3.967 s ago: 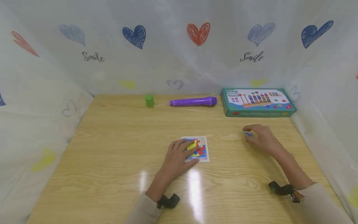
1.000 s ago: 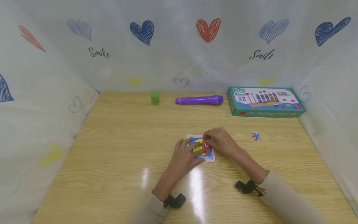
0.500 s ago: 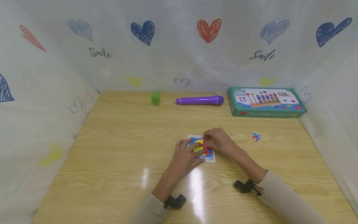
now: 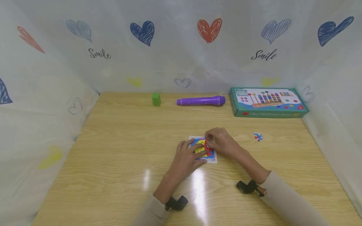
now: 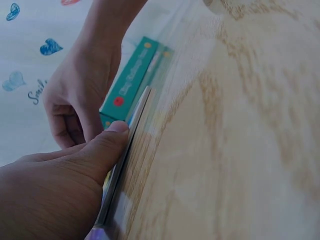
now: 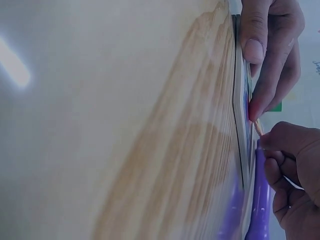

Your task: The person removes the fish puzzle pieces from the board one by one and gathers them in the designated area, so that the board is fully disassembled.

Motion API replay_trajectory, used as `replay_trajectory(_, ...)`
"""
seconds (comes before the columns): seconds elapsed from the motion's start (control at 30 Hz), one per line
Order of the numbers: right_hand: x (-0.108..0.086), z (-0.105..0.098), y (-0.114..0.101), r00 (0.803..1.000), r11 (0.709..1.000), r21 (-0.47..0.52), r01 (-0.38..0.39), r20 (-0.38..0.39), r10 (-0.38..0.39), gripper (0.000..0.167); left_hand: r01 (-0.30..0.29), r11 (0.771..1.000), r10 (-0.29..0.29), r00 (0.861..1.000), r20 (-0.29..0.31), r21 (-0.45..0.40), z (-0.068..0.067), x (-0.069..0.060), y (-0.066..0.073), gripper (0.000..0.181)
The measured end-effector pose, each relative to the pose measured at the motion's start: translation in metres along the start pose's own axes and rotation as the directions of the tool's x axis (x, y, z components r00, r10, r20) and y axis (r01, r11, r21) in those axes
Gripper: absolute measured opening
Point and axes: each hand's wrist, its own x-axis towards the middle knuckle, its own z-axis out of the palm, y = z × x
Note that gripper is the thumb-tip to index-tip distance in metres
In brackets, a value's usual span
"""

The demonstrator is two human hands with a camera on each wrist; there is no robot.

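Note:
A small square jigsaw puzzle (image 4: 210, 159) in a pale frame lies on the table, its picture yellow, red and blue. My left hand (image 4: 185, 160) rests across its left side with fingers spread, and the thumb (image 5: 112, 137) touches the frame's near edge in the left wrist view. At the upper right of the puzzle my right hand (image 4: 223, 142) pinches a puzzle piece (image 6: 258, 128) between thumb and fingertips. That piece looks tilted in the right wrist view, and the fingers hide most of it. Another puzzle piece (image 4: 258, 137), blue, red and white, lies loose to the right.
Along the back of the wooden table (image 4: 113, 172) stand a green block (image 4: 156, 99), a purple toy microphone (image 4: 200, 100) and a green Ring Challenge Game box (image 4: 270, 103). A white curtain (image 4: 169, 47) printed with hearts surrounds the back and sides.
Since four seconds ago my right hand has come left from the loose pieces to the puzzle. During the last second both hands have stayed nearly in place.

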Motion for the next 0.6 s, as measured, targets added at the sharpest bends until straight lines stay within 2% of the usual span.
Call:
replay_trajectory(0.2, -0.001, -0.005, 0.002, 0.999, 0.999, -0.041, -0.018, -0.03, 0.016, 0.014, -0.004, 1.0, 0.004, 1.0, -0.007, 0.012, 0.0, 0.0, 0.001, 0.042)
replay_trajectory(0.6, -0.006, -0.014, 0.006, 0.997, 0.999, -0.001, -0.047, -0.055, 0.047, 0.014, 0.013, 1.0, -0.013, 1.0, 0.008, -0.008, 0.001, 0.001, 0.0, 0.041)
